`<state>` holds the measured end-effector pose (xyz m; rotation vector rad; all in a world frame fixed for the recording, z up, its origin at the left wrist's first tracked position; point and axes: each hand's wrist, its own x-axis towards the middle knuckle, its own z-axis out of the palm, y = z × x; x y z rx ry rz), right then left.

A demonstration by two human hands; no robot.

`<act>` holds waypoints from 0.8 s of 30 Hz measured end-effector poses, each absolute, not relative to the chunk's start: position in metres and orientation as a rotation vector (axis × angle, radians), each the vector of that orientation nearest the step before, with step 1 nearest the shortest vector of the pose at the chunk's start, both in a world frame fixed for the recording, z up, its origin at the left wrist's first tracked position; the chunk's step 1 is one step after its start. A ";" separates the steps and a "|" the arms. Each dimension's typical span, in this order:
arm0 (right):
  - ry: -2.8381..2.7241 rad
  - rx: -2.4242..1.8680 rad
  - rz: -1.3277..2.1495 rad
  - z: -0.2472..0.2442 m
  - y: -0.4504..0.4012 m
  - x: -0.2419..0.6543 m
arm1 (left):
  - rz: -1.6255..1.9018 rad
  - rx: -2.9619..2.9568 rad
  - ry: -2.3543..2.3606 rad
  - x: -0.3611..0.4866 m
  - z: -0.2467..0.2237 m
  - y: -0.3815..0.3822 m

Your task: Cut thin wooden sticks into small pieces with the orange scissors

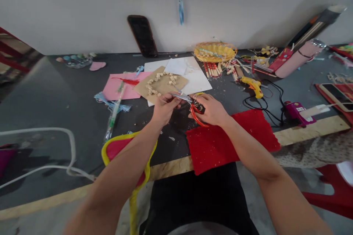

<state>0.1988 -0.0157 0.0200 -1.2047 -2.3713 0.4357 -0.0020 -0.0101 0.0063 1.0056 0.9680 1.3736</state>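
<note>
My right hand [209, 108] is wrapped round the orange handles of a pair of scissors [195, 112]. Their metal blades point left, toward my left hand [164, 107]. The fingers of that hand are pinched together beside the blade tips; what they hold, if anything, is too small to make out. Just beyond my hands, a curved string of small cream-coloured pieces [151, 87] rests on a brown paper sheet [165, 87]. Below my right hand and forearm a red cloth [212, 148] with pale crumbs on it hangs over the table's front edge.
A yellow basket [215, 52] stands at the back, with red-and-white sticks [211, 69] before it. To the right are a yellow glue gun [252, 86] with a black cable, a purple box [299, 113] and a pink bottle [299, 58]. A phone [142, 36] leans on the wall.
</note>
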 end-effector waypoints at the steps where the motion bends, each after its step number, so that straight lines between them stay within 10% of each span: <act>1: -2.381 -1.198 0.441 0.020 -0.015 0.199 | 1.367 0.990 0.966 -0.002 0.007 -0.010; 24: -2.350 -1.199 0.475 0.021 -0.018 0.196 | 1.412 0.982 0.948 -0.001 0.005 -0.010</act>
